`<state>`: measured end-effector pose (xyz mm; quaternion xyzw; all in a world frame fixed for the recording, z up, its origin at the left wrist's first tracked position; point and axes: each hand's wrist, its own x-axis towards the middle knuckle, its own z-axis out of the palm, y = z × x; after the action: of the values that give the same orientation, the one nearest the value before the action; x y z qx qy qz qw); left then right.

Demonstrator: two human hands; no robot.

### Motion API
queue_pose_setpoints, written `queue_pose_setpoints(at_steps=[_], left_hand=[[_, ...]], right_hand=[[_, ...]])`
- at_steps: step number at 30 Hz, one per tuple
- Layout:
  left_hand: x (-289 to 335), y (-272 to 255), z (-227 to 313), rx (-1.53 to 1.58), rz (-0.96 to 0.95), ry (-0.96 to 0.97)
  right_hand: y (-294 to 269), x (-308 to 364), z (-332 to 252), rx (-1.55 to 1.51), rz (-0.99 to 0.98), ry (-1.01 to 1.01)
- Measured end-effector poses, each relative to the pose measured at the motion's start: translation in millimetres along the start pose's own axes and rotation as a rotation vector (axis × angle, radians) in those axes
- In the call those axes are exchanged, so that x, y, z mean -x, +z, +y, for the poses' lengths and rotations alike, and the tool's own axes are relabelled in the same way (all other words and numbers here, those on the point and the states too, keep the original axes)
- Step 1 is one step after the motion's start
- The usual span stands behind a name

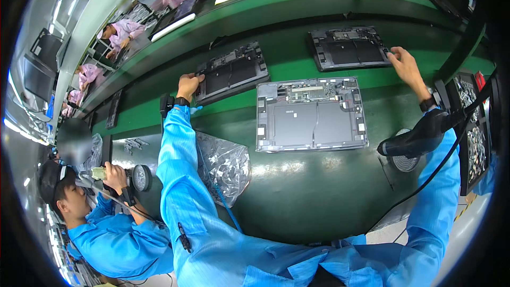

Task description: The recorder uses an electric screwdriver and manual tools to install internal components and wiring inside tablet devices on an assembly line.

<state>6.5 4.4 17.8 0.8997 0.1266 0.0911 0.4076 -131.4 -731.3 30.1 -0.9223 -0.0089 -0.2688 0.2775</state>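
Observation:
Three opened laptop bases with their batteries and boards exposed are on the green bench. My left hand (188, 86) is closed on the left corner of the far-left laptop base (231, 74), which sits at an angle. At the far right, the fingers of my right hand (406, 66) are curled at the right edge of another laptop base (350, 50). Between and nearer to me, a third laptop base (312, 119) lies flat, touched by neither hand. A black elongated tool (414, 141) on a cable hangs over my right forearm.
A clear plastic bag (226, 162) of small parts lies by my left forearm, near a blue coiled cord (227, 210). Black parts trays (475, 133) stand at the right. A round grey dish (406, 162) sits under the black tool. At left, a co-worker (111, 223) holds a powered driver (99, 173).

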Motion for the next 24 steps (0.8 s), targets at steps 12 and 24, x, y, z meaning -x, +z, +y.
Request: queue_pose_setpoints(at_steps=[12,24], left_hand=[[79,232,261,0.092,-0.840,-0.074],[126,54,199,0.622,-0.490,0.044]], right_hand=[[77,-46,-8,0.187,-0.156,0.209],[-28,72,-129,-0.877,-0.197,0.217]])
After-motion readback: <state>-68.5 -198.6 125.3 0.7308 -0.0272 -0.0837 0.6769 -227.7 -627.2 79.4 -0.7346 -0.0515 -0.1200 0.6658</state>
